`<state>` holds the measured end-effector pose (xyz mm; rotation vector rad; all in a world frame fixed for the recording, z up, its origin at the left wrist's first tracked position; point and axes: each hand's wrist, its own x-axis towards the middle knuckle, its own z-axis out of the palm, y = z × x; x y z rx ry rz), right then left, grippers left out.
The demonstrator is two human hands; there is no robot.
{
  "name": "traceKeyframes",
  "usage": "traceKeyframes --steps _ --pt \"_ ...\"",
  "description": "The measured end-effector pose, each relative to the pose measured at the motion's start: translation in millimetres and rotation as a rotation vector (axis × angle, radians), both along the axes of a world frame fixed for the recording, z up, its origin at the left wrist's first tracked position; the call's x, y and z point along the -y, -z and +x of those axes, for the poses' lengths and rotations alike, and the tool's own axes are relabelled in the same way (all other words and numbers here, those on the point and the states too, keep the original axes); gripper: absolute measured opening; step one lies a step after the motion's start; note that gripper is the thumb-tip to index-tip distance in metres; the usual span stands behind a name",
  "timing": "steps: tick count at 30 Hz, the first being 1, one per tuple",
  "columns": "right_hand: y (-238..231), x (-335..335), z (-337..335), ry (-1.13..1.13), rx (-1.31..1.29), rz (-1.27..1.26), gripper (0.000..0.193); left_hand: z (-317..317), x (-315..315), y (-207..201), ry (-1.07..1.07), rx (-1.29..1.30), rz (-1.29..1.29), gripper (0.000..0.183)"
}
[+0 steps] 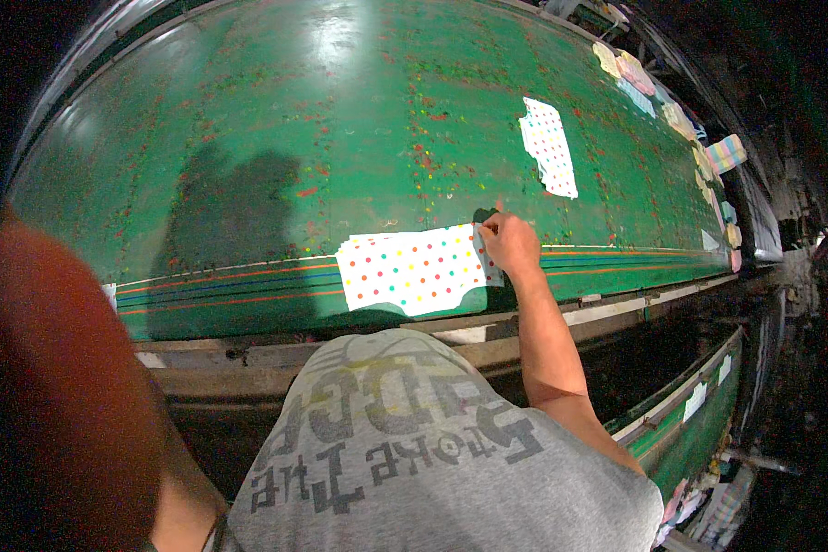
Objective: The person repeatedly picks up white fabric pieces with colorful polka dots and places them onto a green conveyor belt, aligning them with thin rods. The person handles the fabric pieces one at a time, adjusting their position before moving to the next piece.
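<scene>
A white fabric piece with coloured dots (414, 271) lies at the near edge of a long green table (359, 147), directly in front of me. My right hand (513, 243) is at its upper right corner, with thumb and fingers pinched together on the cloth; the fingertips are partly in shadow. Farther off to the right, a second dotted fabric piece (548, 147) lies flat on the green surface, out of my hand's touch. On the left, my raised left arm (74, 386) looms dark and blurred close to the camera, and its fingers cannot be made out.
Several pastel cloth pieces (631, 72) line the table's far right edge, with a checked cloth (727, 154) hanging over it. Coloured stripes run along the near side above a worn rail (239, 354). Another green table (708, 442) stands at the lower right.
</scene>
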<state>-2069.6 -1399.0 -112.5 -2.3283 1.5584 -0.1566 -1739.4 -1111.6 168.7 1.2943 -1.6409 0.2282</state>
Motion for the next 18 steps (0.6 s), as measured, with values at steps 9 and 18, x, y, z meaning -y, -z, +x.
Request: traceKeyframes --steps 9,18 --pt "10 11 2 -0.026 0.024 -0.019 0.017 8 -5 -8 -0.044 0.012 0.01 0.06" --pt "10 2 -4 0.065 0.175 -0.056 0.012 -57 40 148 0.148 -0.034 0.327 0.065"
